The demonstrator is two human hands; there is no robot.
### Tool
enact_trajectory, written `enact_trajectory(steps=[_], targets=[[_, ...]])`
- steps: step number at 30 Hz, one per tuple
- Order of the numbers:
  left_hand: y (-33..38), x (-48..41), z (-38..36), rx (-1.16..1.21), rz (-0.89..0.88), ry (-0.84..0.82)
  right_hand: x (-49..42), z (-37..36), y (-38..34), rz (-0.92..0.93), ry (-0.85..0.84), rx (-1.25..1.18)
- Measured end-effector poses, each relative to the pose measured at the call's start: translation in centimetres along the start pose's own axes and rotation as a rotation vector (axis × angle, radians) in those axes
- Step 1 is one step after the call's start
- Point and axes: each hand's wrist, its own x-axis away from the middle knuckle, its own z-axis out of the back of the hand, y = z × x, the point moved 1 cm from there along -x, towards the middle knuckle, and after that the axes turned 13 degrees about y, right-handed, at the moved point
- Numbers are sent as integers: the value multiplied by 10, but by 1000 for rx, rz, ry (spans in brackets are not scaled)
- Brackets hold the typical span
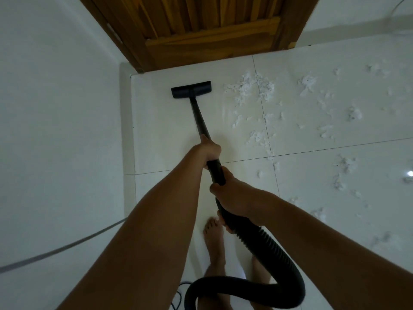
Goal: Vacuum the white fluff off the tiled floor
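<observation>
A black vacuum wand (199, 115) runs from my hands down to a flat black floor nozzle (191, 89) resting on the white tiled floor (169, 139) near the corner by the door. My left hand (210, 151) grips the wand higher up. Just behind it, my right hand (232, 195) holds the handle end where the ribbed black hose (274, 253) begins. White fluff (252, 88) lies scattered to the right of the nozzle, with more clumps (353, 113) spread across the tiles toward the right edge. The nozzle stands apart from the fluff.
A wooden door (207, 27) closes the far side. A white wall (55, 130) runs along the left, with a grey cord (67, 247) across it. My bare feet (214, 245) stand below the hose, which loops behind them. A thin dark cable (178, 296) lies by the bottom edge.
</observation>
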Motion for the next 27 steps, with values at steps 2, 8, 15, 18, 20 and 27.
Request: enact_trajectory(steps=[2,8,15,18,20,27], targets=[[-14,16,-14,-6,-1,-4,11,0,22,41,0,44],[-60,61,-64,-8,3,5,40,-1,99,74,20,108],[-105,88,-117,9,-21,46,52,-2,174,125,65,147],[-123,96,-131,20,-26,70,57,-6,199,161,72,152],[-134,101,-139,34,-23,66,58,-10,214,178,81,188],[-157,114,-154,39,-34,57,66,-19,241,149,71,249]])
